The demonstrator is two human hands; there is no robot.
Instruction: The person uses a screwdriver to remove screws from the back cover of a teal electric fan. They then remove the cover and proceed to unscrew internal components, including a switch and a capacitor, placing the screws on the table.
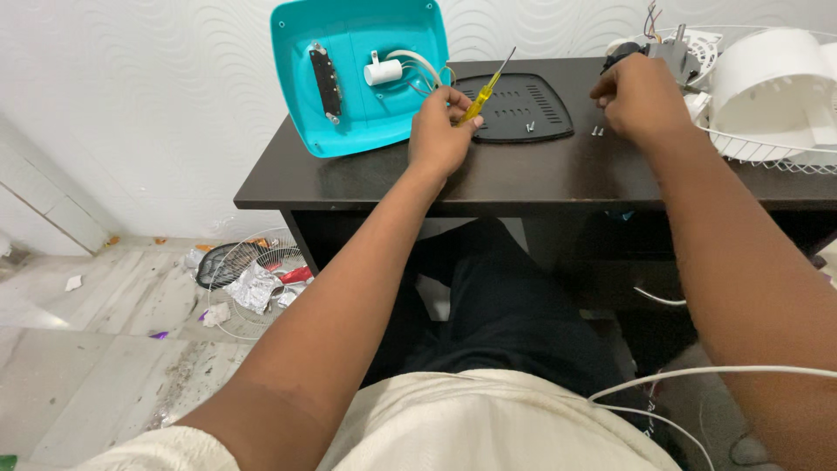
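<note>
My left hand (442,131) grips a yellow-handled screwdriver (485,87), its tip pointing up and away over a black vented cover plate (519,109) that lies flat on the dark desk (366,174). Two small screws (530,127) rest on that plate. My right hand (641,96) is curled on the desk at the far right, touching a grey fan motor with loose wires (667,48). A couple of small screws (597,132) lie just left of this hand. A teal fan base shell (349,96) leans against the wall at the left, showing a white capacitor (382,71) and wiring inside.
A white fan housing in a wire guard (772,96) sits at the desk's right end. On the floor to the left lies another wire fan guard (253,279) with foil and scraps. A white cable (697,375) crosses my lap.
</note>
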